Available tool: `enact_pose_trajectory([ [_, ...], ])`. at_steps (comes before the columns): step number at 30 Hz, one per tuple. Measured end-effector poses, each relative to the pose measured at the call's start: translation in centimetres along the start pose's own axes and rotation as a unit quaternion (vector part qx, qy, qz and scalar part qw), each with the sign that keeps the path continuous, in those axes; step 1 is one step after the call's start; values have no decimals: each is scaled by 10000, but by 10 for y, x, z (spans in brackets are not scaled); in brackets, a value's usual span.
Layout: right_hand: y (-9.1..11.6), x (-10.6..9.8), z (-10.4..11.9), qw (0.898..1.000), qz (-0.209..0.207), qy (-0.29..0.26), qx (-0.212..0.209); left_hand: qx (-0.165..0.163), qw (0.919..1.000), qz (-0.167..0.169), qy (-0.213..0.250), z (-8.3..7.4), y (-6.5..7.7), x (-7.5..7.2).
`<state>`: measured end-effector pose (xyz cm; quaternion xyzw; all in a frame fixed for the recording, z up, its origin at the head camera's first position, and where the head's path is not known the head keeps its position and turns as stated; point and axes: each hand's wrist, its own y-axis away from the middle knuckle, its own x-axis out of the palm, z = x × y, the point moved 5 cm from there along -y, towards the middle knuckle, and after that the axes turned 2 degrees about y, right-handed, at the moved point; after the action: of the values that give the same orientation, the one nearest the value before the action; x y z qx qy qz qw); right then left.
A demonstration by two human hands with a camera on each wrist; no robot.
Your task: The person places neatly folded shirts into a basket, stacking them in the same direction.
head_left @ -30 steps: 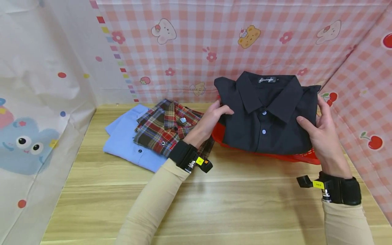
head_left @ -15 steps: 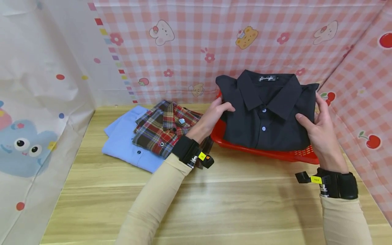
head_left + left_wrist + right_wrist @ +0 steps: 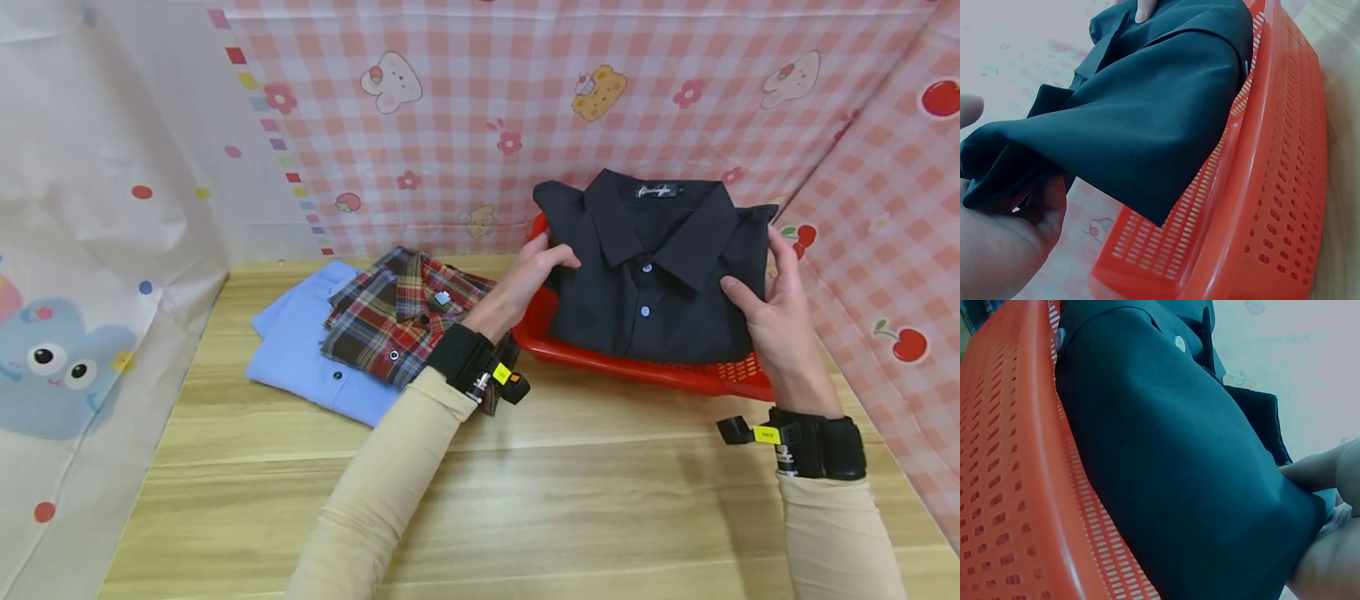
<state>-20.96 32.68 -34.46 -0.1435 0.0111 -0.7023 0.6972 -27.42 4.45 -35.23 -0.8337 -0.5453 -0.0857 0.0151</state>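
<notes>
A folded black collared shirt (image 3: pixel 600 308) with pale buttons is held over a red perforated basket (image 3: pixel 637 367). My left hand (image 3: pixel 525 279) grips the shirt's left side, thumb on the front and fingers behind. On the opposite side my right hand (image 3: pixel 783 325) holds the other edge the same way. In the left wrist view the shirt's lower corner (image 3: pixel 1157 206) hangs inside the basket's rim (image 3: pixel 1254 169). The right wrist view shows the shirt (image 3: pixel 1172 456) just within the basket wall (image 3: pixel 1007 462), with the right thumb (image 3: pixel 1316 472) pressing on the cloth.
Left of the basket, a folded plaid shirt (image 3: pixel 382 325) lies partly over a folded light blue shirt (image 3: pixel 300 358) on the wooden table (image 3: pixel 540 500). A pink checked cloth (image 3: pixel 450 125) hangs behind, and another cloth wall (image 3: pixel 885 250) stands at the right.
Both hands have lowered the black shirt slightly toward the basket, and more of the basket's front rim shows. The view has shifted a little. The grip stays the same.
</notes>
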Motion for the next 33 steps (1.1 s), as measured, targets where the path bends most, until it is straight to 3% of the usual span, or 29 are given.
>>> enact_pose_trajectory([
  [10, -2, -3, -7, 9993, -161, 340, -19, -143, 9999, 81, 45, 11, -9, 1],
  [20, -4, -5, -17, 9932, -174, 1122, 270, -77, 9999, 7, -67, 20, -8, 2],
  [27, -3, -3, -22, 9949, -114, 986, 201, -153, 9999, 31, -45, 28, -8, 4],
  [33, -1, -5, -28, 9904, -50, 1311, 442, -56, 9997, 170, -143, 32, -9, 7],
])
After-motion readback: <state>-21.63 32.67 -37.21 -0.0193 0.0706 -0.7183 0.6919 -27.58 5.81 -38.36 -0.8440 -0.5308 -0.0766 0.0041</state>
